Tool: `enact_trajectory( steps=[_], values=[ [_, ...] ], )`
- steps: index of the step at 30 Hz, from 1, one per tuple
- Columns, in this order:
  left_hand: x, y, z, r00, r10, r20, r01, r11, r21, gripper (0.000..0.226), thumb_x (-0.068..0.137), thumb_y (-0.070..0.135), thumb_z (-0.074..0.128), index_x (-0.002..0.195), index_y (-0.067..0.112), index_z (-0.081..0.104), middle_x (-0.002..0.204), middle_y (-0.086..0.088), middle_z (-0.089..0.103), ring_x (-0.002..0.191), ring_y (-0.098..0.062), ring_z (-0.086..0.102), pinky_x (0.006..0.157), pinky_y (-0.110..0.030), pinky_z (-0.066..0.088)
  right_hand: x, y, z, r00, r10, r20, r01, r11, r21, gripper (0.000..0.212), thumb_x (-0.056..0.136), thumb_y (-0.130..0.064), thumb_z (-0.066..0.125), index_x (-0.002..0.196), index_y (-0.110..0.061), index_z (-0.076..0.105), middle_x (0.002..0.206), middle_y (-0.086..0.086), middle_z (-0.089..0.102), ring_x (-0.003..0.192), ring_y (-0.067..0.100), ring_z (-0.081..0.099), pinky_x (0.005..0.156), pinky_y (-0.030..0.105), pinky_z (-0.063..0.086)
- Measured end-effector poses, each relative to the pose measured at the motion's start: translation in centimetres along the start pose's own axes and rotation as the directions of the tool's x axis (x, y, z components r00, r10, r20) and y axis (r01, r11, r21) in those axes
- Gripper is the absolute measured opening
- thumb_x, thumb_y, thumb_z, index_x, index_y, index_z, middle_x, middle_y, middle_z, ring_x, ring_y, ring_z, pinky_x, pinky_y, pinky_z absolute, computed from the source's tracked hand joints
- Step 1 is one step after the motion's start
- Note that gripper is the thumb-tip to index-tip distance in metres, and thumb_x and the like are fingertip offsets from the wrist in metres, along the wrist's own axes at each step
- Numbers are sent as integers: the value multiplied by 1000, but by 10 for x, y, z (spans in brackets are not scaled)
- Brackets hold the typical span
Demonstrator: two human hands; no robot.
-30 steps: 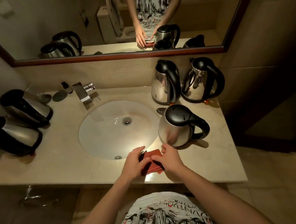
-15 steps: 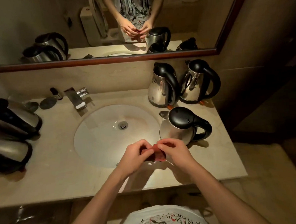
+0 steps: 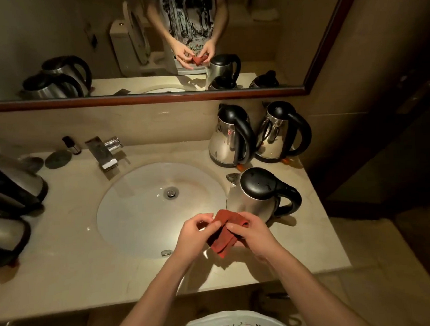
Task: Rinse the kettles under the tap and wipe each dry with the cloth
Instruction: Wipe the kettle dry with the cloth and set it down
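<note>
- Left hand (image 3: 192, 236) and right hand (image 3: 253, 232) are both pinching a folded red cloth (image 3: 222, 234) above the worktop (image 3: 77, 272).
- A steel kettle (image 3: 255, 195) with a black lid is standing just beyond.

Sink basin (image 3: 141, 212) lying open at frame centre, tap (image 3: 102, 154) overhanging its upper-left rim. Nearest kettle (image 3: 257, 194) standing just right of basin. Two kettles (image 3: 228, 136) (image 3: 281, 133) crowding upper-right bench corner. Two more kettles (image 3: 11, 180) (image 3: 4, 236) lying along left edge. Bare bench strip (image 3: 71, 267) running lower left.
</note>
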State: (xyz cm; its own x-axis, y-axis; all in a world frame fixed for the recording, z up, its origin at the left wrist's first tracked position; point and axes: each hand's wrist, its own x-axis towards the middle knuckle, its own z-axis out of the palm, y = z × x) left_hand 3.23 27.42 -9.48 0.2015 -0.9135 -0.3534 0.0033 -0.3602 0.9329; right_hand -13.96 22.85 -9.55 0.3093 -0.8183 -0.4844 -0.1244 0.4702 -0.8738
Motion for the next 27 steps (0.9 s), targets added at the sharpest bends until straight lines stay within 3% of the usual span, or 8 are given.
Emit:
enact_trajectory(
  steps=[4,7,11,14,17,20,23,27],
  values=[
    [3,2,8,984,-101,145,122,982,-147,45,82,25,80,120,16,58,110,-10,74,98,-21,73,87,-34,57,2,-9,-12,996,-32,79,39,996,-84,16,96,-13,70,111,-11,76,99,10,79,97,25,76,88,36,61],
    [7,8,19,983,-21,182,37,996,-83,28,91,21,73,119,14,69,107,-10,76,102,-28,72,95,-45,56,3,-26,-21,987,-114,109,138,960,-242,13,96,-18,71,106,-14,77,92,4,78,89,17,74,79,27,58],
    [13,13,28,998,34,-50,-40,991,-124,19,94,20,69,111,12,72,103,-9,76,100,-30,72,94,-47,56,-5,-58,-41,950,-307,52,303,872,-386,22,90,-26,79,111,-25,73,94,-3,73,85,7,70,74,23,59],
    [14,11,27,961,-19,-275,-32,983,-180,15,97,20,65,111,14,66,103,-7,74,98,-24,71,76,-28,58,0,-84,-75,807,-582,-96,420,681,-599,24,85,-26,84,106,-23,74,96,-6,67,87,8,64,76,24,55],
    [18,3,28,905,-102,-413,-15,963,-270,22,101,19,59,120,10,57,109,-9,69,95,-20,69,60,-15,53,21,-96,-103,908,-414,-57,241,630,-738,73,77,-43,88,140,-25,58,141,-4,52,130,16,49,106,44,52],
    [34,-2,39,891,-147,-430,-7,942,-336,25,104,15,52,127,6,55,113,-14,68,94,-19,68,59,-15,53,35,-92,-108,968,-243,66,195,557,-808,105,67,-48,93,155,-25,40,153,-5,45,142,18,41,116,40,39],
    [54,2,66,906,-132,-403,-14,941,-339,25,104,9,49,125,6,62,108,-9,72,96,-22,70,70,-18,55,42,-85,-110,963,-250,98,227,565,-793,102,58,-47,96,146,-31,47,138,-10,58,129,15,54,108,40,49],
    [72,25,103,932,-79,-353,-76,911,-405,33,104,3,43,123,19,65,121,-1,70,121,-33,60,108,-42,46,43,-87,-111,959,-259,113,246,566,-787,101,60,-42,97,146,-29,47,139,-12,57,129,13,52,107,35,47]
  ],
)
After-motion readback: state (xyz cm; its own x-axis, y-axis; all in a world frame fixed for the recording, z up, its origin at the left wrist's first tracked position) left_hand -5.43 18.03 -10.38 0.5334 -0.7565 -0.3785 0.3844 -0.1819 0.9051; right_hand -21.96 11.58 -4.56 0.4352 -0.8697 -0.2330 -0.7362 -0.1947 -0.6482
